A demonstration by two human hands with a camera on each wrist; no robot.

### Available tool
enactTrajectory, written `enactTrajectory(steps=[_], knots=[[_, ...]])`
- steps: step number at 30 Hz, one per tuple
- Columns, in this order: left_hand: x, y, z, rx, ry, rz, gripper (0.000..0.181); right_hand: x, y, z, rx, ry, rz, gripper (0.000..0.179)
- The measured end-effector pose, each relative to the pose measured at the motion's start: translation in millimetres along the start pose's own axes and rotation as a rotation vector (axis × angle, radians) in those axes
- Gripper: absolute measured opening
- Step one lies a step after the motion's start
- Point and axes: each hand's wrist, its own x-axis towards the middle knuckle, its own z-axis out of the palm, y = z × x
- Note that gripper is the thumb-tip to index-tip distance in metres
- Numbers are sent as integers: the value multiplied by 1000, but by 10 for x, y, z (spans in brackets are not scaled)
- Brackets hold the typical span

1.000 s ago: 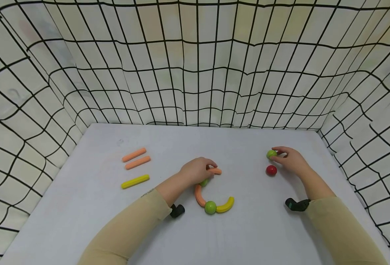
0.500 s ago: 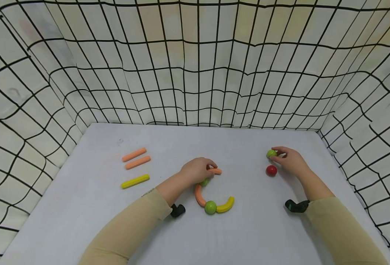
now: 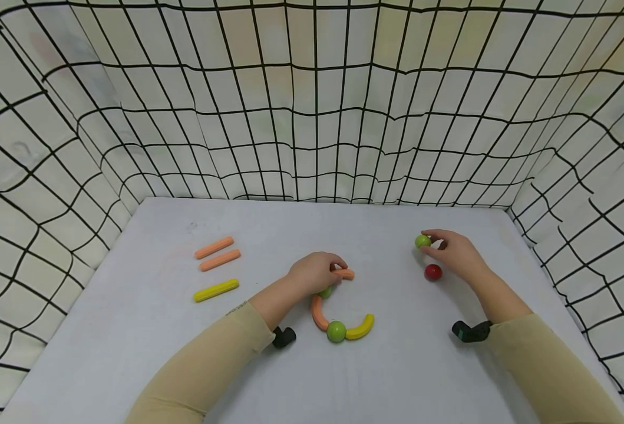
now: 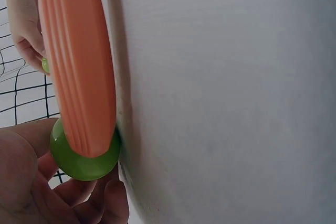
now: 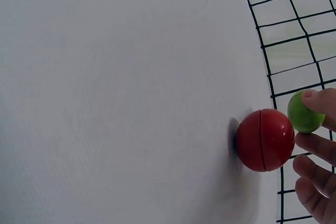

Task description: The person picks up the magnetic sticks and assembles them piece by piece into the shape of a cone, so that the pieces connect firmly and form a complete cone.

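My left hand [image 3: 314, 274] pinches an orange rod [image 3: 348, 274] between thumb and fingers, most of it hidden. Just below that hand sits a partly covered green ball [image 3: 325, 291], meeting a curved orange rod [image 3: 319, 314]. The chain runs on to another green ball [image 3: 336, 331] and a curved yellow rod [image 3: 361, 328]. In the left wrist view, the curved orange rod [image 4: 79, 66] overlaps the green ball [image 4: 81, 166] beside my fingers. On the right, my right hand [image 3: 454, 250] pinches a green ball [image 3: 422, 241]; a red ball [image 3: 433, 271] lies nearer me.
At the left of the white table [image 3: 412, 377] lie two straight orange rods [image 3: 220, 259] and a straight yellow rod [image 3: 216, 290]. Black netting [image 3: 317, 112] over white sheeting borders the table at the back and sides. Black wrist cameras [image 3: 471, 331] jut from both sleeves.
Over the last half second my right hand has shifted a little left and away from me, with the green ball in its fingers. The left hand and the chain stay in place.
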Motion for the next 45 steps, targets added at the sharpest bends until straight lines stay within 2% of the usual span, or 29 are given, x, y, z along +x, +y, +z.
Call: enactTrajectory(steps=[11, 17, 26, 36, 45], knots=[[-13, -10, 1, -17, -1, 2, 28, -67, -309, 134, 6, -27, -70, 49], [-10, 1, -14, -19, -4, -6, 27, -113, -504, 264, -29, -35, -153, 46], [0, -11, -11, -21, -1, -4, 25, -188, -730, 487, -65, -118, -264, 43], [-2, -12, -4, -8, 5, 3, 26, -219, -816, 718, -93, -164, -263, 42], [5, -8, -3, -2, 12, 3, 28, -198, -858, 772, -98, -172, -266, 43]])
